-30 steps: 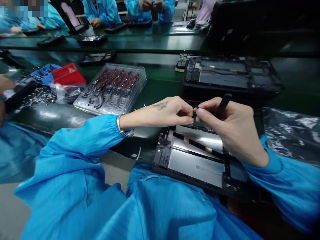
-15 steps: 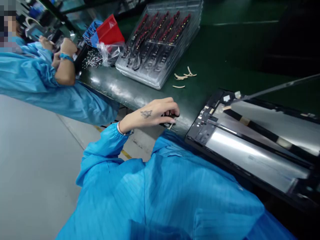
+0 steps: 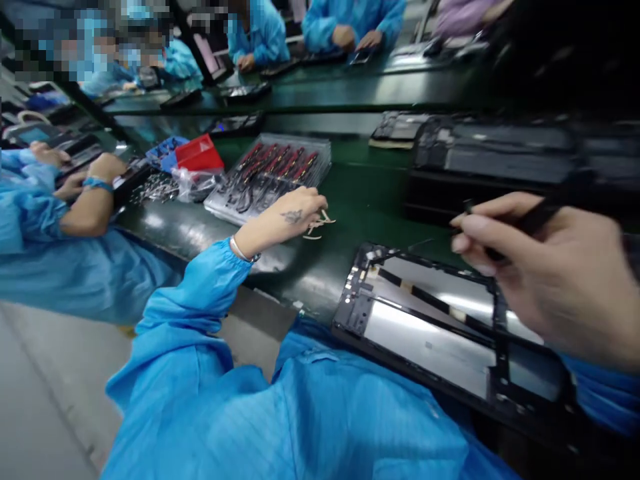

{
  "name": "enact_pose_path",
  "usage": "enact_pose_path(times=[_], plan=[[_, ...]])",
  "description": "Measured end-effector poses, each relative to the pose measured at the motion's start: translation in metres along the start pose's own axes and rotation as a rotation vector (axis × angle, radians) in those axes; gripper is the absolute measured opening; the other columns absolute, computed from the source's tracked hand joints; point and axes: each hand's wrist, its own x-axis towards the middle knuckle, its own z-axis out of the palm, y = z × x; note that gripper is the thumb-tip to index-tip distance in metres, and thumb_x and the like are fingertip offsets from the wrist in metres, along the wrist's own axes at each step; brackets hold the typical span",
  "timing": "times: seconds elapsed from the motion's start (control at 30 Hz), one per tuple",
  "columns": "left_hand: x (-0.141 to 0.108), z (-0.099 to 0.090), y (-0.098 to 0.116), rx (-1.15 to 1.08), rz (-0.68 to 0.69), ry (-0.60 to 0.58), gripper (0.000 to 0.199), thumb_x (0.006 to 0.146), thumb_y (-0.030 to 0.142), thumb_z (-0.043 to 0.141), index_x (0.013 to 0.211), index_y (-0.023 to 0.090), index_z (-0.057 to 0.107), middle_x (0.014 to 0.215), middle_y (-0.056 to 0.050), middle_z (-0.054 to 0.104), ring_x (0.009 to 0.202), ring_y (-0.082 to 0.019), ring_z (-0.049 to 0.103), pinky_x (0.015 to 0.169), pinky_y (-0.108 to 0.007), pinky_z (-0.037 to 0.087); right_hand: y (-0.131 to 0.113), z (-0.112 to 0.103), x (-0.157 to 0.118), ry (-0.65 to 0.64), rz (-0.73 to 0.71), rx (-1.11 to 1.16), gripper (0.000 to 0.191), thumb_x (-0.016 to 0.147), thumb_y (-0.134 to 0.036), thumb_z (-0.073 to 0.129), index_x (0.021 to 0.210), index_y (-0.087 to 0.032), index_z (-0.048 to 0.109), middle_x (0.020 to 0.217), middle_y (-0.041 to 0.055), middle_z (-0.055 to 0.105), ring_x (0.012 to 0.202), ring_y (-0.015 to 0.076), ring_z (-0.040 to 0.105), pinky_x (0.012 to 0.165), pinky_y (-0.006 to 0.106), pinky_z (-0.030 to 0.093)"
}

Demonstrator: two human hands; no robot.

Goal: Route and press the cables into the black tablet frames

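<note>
While two hands (image 3: 285,217) show, the right (image 3: 557,273) pinches one dark piece (image 3: 468,206).

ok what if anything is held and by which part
Right hand: small dark piece, seemingly pinched near its lower end, plus a dark tool within the palm. Left hand, at pale strips: cannot tell.

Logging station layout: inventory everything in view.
Glossy worktops: several, green, throughout
Open rectangular device: 1, black and silver, front right
Flat devices: several, dark, behind
Rectangular plastic tray: 1, clear, red-black parts inside, centre
Crumpled plastic bag: 1, clear, left of tray
Plastic bins: 2, red and blue, behind bag
Metal bits: many, silvery, beside bag
Thin strips: several, cream, before tray
Workers: several, mostly blue, left and back
Slim tool: 1, black, far right
Left hand: 1, blue-sleeved, at strips
Right hand: 1, blue-sleeved, holding tool, dark piece
</note>
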Motion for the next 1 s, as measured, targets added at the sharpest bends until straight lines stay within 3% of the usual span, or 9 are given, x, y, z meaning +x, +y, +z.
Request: enact_pose_path(times=[0.07,0.1,0.23,0.33,0.57,0.87,1.0], plan=[[0.01,-0.009,0.011,0.145,0.064,0.015,0.036,0.099,0.01,0.048,0.134,0.009,0.058,0.118,-0.016,0.063,0.106,-0.025,0.059,0.093,-0.037,0.048,0.0,0.001,0.001,-0.014,0.036,0.023,0.011,0.08,-0.021,0.082,0.079,-0.016,0.072,0.067,0.006,0.065,0.054,0.0117,0.05,0.048,0.029,0.032],[0.015,-0.013,0.02,0.175,0.096,0.085,0.036,0.101,0.011,0.047,0.136,0.009,0.056,0.119,-0.016,0.062,0.105,-0.026,0.059,0.092,-0.038,0.049,0.0,0.001,0.002,-0.024,0.039,0.024,0.012,0.082,-0.022,0.081,0.079,-0.016,0.071,0.067,0.0052,0.065,0.053,0.0106,0.047,0.048,0.028,0.032],[0.035,-0.024,0.071,0.093,0.335,0.518,0.02,0.107,0.02,0.045,0.108,0.013,0.064,0.097,-0.009,0.063,0.089,-0.02,0.058,0.08,-0.031,0.049,0.003,-0.002,0.004,-0.039,0.015,0.035,0.014,0.086,-0.027,0.079,0.081,-0.017,0.07,0.068,0.0033,0.065,0.052,0.0098,0.046,0.048,0.026,0.032],[0.046,-0.026,0.1,0.143,0.48,0.659,0.024,0.108,0.024,0.045,0.098,0.016,0.064,0.089,-0.007,0.064,0.08,-0.018,0.057,0.073,-0.031,0.047,0.004,-0.002,0.003,-0.05,-0.01,0.027,0.016,0.088,-0.029,0.078,0.082,-0.018,0.069,0.068,0.0024,0.065,0.053,0.0097,0.046,0.048,0.025,0.033],[0.056,-0.024,0.117,0.231,0.446,0.651,0.031,0.109,0.019,0.036,0.094,0.015,0.063,0.09,-0.009,0.066,0.078,-0.02,0.058,0.07,-0.035,0.045,-0.002,0.001,-0.004,-0.04,-0.116,-0.084,0.029,0.085,-0.042,0.083,0.077,-0.018,0.069,0.065,0.0005,0.064,0.053,0.0096,0.047,0.048,0.025,0.033],[0.053,-0.026,0.122,0.224,0.431,0.654,0.032,0.108,0.013,0.034,0.092,0.015,0.063,0.09,-0.009,0.067,0.078,-0.018,0.058,0.071,-0.033,0.045,-0.006,0.001,-0.008,-0.039,-0.179,-0.158,0.03,0.086,-0.044,0.081,0.076,-0.018,0.07,0.065,0.0003,0.064,0.058,0.0112,0.051,0.052,0.027,0.036],[0.051,-0.034,0.128,0.151,0.395,0.569,0.035,0.108,0.017,0.033,0.092,0.016,0.064,0.085,-0.008,0.065,0.08,-0.02,0.06,0.071,-0.035,0.045,-0.008,0.004,-0.01,-0.064,-0.203,-0.205,0.028,0.087,-0.044,0.08,0.076,-0.019,0.07,0.066,0.0008,0.064,0.061,0.0127,0.054,0.053,0.028,0.037]])
